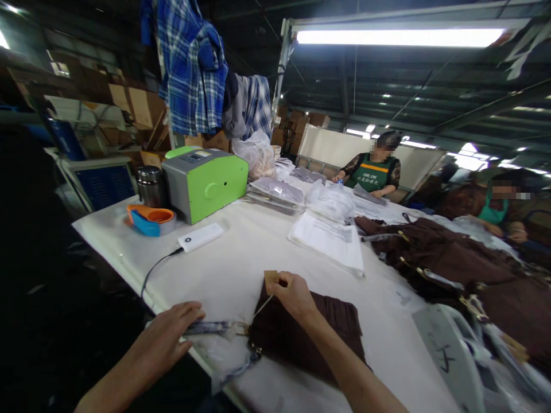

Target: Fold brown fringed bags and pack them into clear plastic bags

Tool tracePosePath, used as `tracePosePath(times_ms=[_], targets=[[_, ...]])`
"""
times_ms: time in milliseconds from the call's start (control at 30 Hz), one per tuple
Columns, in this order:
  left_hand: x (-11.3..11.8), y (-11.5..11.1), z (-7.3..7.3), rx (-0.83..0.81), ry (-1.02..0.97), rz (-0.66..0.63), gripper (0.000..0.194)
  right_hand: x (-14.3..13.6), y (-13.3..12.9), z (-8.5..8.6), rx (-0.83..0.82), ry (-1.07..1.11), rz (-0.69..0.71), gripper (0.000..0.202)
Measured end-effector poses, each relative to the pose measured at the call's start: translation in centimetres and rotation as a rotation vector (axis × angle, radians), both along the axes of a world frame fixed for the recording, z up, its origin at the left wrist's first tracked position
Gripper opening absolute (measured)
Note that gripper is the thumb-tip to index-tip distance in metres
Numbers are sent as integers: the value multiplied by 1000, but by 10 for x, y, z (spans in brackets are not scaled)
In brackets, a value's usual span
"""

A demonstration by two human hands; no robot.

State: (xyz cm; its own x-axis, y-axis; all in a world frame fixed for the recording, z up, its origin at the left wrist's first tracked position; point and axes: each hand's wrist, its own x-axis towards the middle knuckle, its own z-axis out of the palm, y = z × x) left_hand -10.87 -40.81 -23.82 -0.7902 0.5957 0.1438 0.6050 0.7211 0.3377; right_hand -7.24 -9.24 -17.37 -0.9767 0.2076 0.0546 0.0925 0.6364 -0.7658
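Note:
A dark brown fabric bag (301, 335) lies on the white table (241, 252), with gold-coloured metal fittings at its left side. Plastic-wrapped straps (210, 327) run out from those fittings toward the table's near edge. My right hand (293, 292) pinches a small tan tag (270, 281) at the bag's upper left corner; a thin pale cord leads from it down to the fittings. To the left, my left hand (172, 332) is spread with its fingers apart, close beside or over the end of the wrapped strap.
A green and grey machine (206, 183), tape dispenser (151, 219), metal flask (150, 186) and white power bank (201, 237) stand at the left. Beyond lie white sheets (329, 241). Brown bags (456, 252) and a grey-white object (451, 350) occupy the right. Two people work farther back.

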Motion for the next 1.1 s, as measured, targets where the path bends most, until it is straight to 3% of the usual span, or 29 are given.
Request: tracePosePath(times_ms=[100, 167, 233, 300, 433, 500, 567, 633, 700, 767, 867, 967, 1100], targets=[[2, -16, -33, -42, 163, 61, 45, -10, 16, -10, -64, -61, -32, 7], [2, -16, -32, -37, 258, 59, 38, -13, 21, -15, -109, -89, -54, 7], [2, -11, -14, -26, 349, 26, 33, -13, 24, -16, -158, -109, -58, 5], [5, 0, 14, 7, 459, -12, 31, -12, 26, -14, -210, -129, -43, 6], [17, 47, 70, 71, 614, -91, 35, -13, 30, -9, -303, -214, 32, 6], [27, 80, 87, 85, 631, -222, 40, -13, 33, -6, -335, -263, 77, 7], [38, 112, 93, 109, 647, -453, 41, -11, 36, -2, -366, -296, 120, 8], [49, 136, 90, 144, 641, -686, 44, -5, 41, 3, -401, -316, 164, 9], [60, 148, 78, 198, 574, -789, 52, 4, 45, 8, -430, -331, 209, 12], [68, 151, 62, 253, 447, -754, 55, 11, 50, 10, -445, -341, 234, 14], [76, 149, 35, 270, 321, -749, 43, 19, 53, 7, -443, -349, 205, 13], [82, 151, 8, 284, 388, -790, 20, 24, 54, 0, -413, -347, 135, 9], [89, 161, -11, 341, 489, -744, 22, 25, 54, -6, -344, -304, 65, 11]])
